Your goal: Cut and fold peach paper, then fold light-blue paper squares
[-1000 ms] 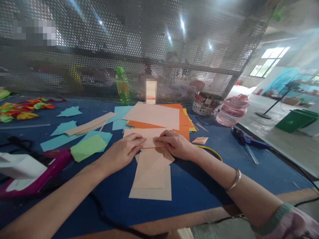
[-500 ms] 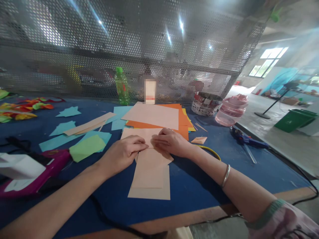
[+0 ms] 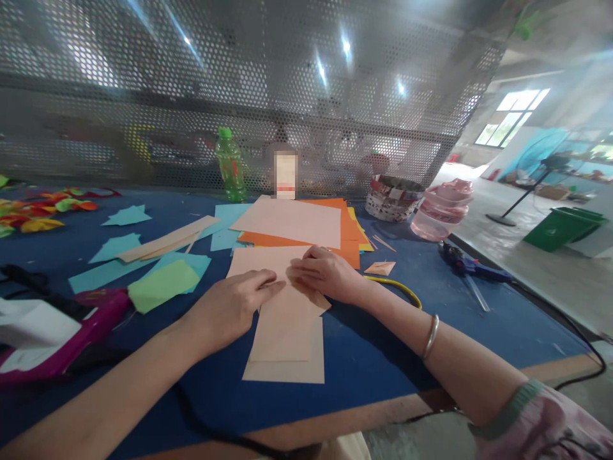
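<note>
The left hand (image 3: 239,306) and right hand (image 3: 330,276) touch peach paper (image 3: 265,257); whether either grip pinches it is unclear.

Along the far edge of the flat blue tabletop (image 3: 373,358) we see a green plastic bottle (image 3: 230,167), left of a round patterned container (image 3: 393,199). By the right edge lies a blue plastic glue gun (image 3: 472,264). Rectangular peach paper sheets (image 3: 282,338) lie toward the near edge, before a broad pale-pink paper sheet (image 3: 292,223) on orange paper sheets (image 3: 352,256).

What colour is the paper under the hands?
The paper is pale peach, best seen in the head view.
</note>
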Available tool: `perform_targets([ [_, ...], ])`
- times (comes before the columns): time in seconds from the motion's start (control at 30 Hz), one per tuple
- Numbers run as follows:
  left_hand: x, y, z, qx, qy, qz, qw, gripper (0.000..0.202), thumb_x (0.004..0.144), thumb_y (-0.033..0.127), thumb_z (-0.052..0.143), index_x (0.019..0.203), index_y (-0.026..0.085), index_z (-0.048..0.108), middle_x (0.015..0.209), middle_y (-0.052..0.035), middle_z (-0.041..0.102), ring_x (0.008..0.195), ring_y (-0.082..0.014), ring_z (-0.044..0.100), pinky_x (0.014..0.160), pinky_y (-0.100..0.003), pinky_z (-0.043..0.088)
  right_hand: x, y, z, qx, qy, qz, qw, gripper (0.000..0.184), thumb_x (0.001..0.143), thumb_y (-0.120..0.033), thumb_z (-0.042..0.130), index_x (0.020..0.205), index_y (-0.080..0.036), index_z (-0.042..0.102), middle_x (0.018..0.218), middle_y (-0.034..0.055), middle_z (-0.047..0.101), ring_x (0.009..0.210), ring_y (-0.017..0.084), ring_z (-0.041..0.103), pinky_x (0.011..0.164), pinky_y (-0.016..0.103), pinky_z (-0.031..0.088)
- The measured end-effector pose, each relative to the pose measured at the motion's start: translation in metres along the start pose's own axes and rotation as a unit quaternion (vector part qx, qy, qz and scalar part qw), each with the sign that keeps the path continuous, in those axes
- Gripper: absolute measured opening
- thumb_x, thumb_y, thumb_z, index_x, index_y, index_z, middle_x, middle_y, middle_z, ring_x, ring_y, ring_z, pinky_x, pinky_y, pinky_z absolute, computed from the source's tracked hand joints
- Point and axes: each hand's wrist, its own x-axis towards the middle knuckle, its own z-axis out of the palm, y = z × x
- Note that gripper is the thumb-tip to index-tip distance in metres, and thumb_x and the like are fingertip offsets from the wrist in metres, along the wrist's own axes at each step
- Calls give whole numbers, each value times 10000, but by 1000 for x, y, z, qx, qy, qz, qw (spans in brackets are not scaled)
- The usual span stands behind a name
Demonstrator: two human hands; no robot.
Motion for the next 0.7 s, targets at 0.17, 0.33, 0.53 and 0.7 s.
perform_targets([
  [0.17, 1, 3, -2, 16, -20, -4, 1000, 645, 801, -81, 337, 1290, 192, 657, 1205, -133, 655, 1057, -249, 655, 835, -352, 573, 2, -7, 7, 33, 24, 85, 996, 226, 933, -249, 641, 1141, -180, 698, 1074, 89, 611, 1009, 200, 570, 896, 325, 457],
  [0.33, 3, 6, -4, 13, -35, -14, 999, 655, 795, -86, 329, 1292, 189, 655, 1199, -142, 648, 1048, -261, 654, 805, -364, 581, 5, -18, 14, -11, 21, 151, 988, 271, 883, -295, 693, 1128, -187, 655, 1139, 87, 623, 1096, 249, 537, 885, 365, 436],
  [0.53, 3, 7, -6, -16, -36, -38, 999, 582, 842, -48, 319, 1237, 176, 684, 1238, -136, 646, 1098, -253, 652, 857, -357, 576, 5, -19, 15, -70, 43, 192, 978, 443, 855, -502, 680, 1168, -195, 618, 1184, 103, 634, 1143, 304, 535, 929, 439, 398],
  [0.7, -3, -2, -5, -51, -47, -65, 995, 584, 823, -49, 311, 1219, 142, 695, 1295, -139, 645, 1141, -254, 651, 907, -356, 563, -1, -12, 4, -70, 26, 228, 971, 565, 807, -562, 706, 1223, -198, 588, 1236, 123, 620, 1183, 331, 524, 964, 466, 379],
])
